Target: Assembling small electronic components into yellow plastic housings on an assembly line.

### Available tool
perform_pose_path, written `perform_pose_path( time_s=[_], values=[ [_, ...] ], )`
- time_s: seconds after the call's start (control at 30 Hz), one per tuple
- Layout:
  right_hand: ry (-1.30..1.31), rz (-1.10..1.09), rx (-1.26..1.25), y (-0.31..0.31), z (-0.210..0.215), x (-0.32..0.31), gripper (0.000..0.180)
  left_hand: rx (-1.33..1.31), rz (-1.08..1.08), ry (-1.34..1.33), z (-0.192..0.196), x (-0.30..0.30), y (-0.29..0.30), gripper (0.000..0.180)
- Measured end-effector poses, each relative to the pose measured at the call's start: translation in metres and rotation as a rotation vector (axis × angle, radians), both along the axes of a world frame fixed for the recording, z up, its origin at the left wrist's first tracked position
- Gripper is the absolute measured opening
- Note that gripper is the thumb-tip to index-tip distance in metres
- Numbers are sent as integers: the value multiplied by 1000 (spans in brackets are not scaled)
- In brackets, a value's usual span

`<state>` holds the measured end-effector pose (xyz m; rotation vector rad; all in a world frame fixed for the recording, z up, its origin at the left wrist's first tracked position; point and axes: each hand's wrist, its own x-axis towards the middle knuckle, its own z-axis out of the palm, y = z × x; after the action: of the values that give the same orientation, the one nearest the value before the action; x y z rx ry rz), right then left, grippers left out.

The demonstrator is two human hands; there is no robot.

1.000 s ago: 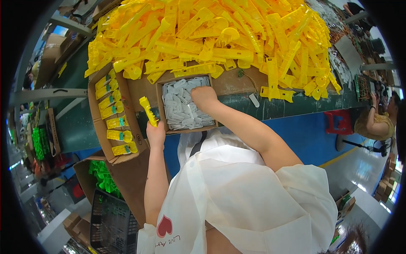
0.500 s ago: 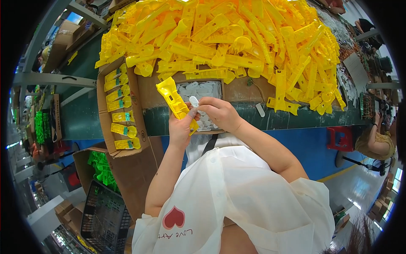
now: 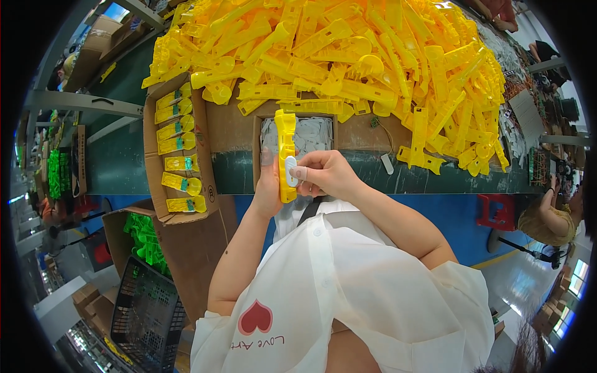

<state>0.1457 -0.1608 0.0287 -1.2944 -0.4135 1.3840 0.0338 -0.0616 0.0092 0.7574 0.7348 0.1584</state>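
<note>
Upright in my left hand (image 3: 268, 189) is a long yellow plastic housing (image 3: 286, 133), with my fingers wrapped round its lower half. My right hand (image 3: 329, 174) pinches a small white oval plastic piece (image 3: 290, 173) and holds it against the side of the housing. Whether the white piece sits in the housing or only touches it, I cannot tell. Just behind my hands stands a cardboard box (image 3: 256, 140) full of similar white pieces (image 3: 314, 132).
A large heap of yellow housings (image 3: 336, 56) covers the table's far side. To the left, a cardboard tray (image 3: 151, 130) holds several yellow pieces with green parts. A small wired part (image 3: 387, 163) lies on the right. A black crate (image 3: 146, 311) stands lower left.
The yellow housing has turned from slanted to upright and shifted right. My right hand has brought the white piece lower, onto the housing's side.
</note>
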Motion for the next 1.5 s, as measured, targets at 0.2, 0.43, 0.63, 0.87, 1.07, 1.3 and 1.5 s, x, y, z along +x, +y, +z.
perform_pose_path(
  time_s=[0.2,0.43,0.63,0.87,1.07,1.3,1.5],
  values=[
    [-1377,-57,592,18,17,20,15,61,-433,158,24,-31,13,26],
    [-863,-382,116,-3,-38,14,12,218,-328,-317,33,-6,-3,57],
    [-477,-267,158,-5,-27,2,10,139,303,-324,-13,14,-31,29],
    [-201,63,88,-7,11,13,14,161,103,-214,9,-3,7,40],
    [-66,81,-4,-3,21,1,16,37,-50,-173,5,3,4,65],
    [-84,14,-1,-14,15,-13,14,120,-119,-136,0,-7,-7,70],
    [-158,-19,19,-9,12,-17,13,232,-164,-15,6,-13,-16,75]
  ],
)
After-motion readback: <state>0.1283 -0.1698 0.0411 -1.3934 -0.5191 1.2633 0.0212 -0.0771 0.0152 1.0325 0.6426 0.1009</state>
